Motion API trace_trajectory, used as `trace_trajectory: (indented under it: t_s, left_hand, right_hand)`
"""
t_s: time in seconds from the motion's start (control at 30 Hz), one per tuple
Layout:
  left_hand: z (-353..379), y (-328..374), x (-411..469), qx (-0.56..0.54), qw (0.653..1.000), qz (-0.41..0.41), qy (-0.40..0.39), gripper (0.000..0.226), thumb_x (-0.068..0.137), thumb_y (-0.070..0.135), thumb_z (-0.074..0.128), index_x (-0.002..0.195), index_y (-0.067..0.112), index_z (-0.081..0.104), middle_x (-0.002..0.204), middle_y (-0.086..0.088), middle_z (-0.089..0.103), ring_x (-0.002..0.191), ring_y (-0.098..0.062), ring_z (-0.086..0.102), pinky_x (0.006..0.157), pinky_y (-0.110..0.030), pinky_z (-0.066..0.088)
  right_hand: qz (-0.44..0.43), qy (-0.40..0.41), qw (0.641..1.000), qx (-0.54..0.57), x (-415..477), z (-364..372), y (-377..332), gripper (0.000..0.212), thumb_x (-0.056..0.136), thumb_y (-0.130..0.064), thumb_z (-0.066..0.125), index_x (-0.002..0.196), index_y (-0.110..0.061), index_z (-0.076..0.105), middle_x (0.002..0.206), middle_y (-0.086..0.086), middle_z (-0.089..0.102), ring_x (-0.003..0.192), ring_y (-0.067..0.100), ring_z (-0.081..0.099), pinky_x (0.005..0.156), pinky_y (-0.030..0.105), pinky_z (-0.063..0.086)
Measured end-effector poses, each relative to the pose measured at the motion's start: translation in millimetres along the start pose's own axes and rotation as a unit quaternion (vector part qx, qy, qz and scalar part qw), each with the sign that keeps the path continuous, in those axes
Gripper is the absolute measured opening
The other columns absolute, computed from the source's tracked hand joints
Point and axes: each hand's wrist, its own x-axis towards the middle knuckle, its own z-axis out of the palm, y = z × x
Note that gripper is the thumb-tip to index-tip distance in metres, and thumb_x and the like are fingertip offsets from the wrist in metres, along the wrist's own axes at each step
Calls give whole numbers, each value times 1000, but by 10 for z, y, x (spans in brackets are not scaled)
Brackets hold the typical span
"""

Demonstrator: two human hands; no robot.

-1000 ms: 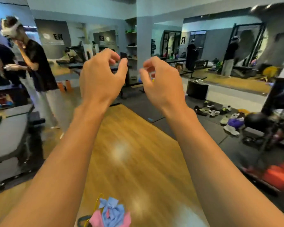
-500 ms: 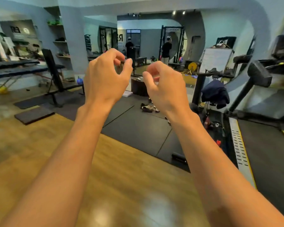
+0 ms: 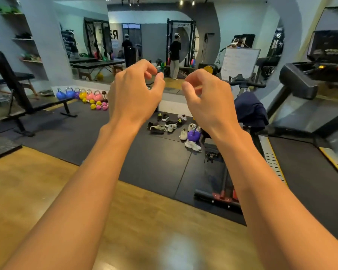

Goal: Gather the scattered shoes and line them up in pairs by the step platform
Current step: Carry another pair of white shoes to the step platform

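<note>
Head view: the left hand and the right hand are raised, well apart from the purple kettlebell. Their fingers are loosely curled, thumbs near the forefingers, pinching nothing. The shoes lie scattered on the black mat, mostly left of and behind the kettlebell, with one white shoe just in front of it. I think several dark shoes look alike, so pairs may be mixed. A reach for the near shoes may also knock the kettlebell or catch the exercise bike just right of it.
</note>
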Motion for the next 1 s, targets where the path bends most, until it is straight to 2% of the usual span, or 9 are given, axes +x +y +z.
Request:
trace_trajectory:
  t_s: [0.37, 0.5, 0.67, 0.83, 1.0]
  left_hand:
    - [1475, -962, 1410, 7, 1000, -1, -13, 26, 90, 42, 50, 99, 23, 65, 94, 8, 67, 88, -12, 62, 79, -36, 52]
    - [1950, -1533, 1866, 1, 1000, -8, -13, 26, 91, 41, 51, 101, 22, 65, 95, 7, 68, 89, -11, 62, 80, -35, 52]
    - [2474, -2270, 2449, -24, 1000, 7, -12, 26, 91, 40, 51, 100, 21, 66, 96, 7, 68, 89, -11, 62, 80, -35, 52]
    - [2942, -2998, 3281, -40, 999, 7, -29, 27, 90, 40, 51, 100, 20, 66, 95, 7, 68, 89, -13, 63, 81, -36, 52]
    - [3542, -3605, 3918, -72, 996, 20, -41, 29, 91, 40, 51, 102, 18, 66, 96, 5, 68, 89, -12, 63, 81, -37, 53]
  right_hand:
    - [4, 2, 1000, 17, 1617, 1170, 975, 22, 93, -36, 50, 103, -22, 65, 96, -8, 66, 88, 13, 62, 78, 40, 53]
    - [4, -5, 1000, 7, 2143, 1774, 1303, 22, 94, -35, 50, 103, -22, 64, 96, -9, 66, 87, 12, 62, 78, 38, 52]
    - [12, 9, 1000, 0, 2743, 2591, 1622, 16, 93, -34, 52, 96, -24, 64, 90, -11, 66, 82, 9, 61, 70, 26, 46]
    - [33, 13, 999, -16, 3542, 3315, 1834, 17, 93, -34, 51, 97, -23, 64, 90, -10, 66, 82, 10, 60, 67, 25, 41]
    - [39, 26, 999, -29, 4224, 3946, 2193, 18, 93, -35, 52, 98, -23, 65, 92, -10, 67, 84, 8, 61, 74, 26, 47]
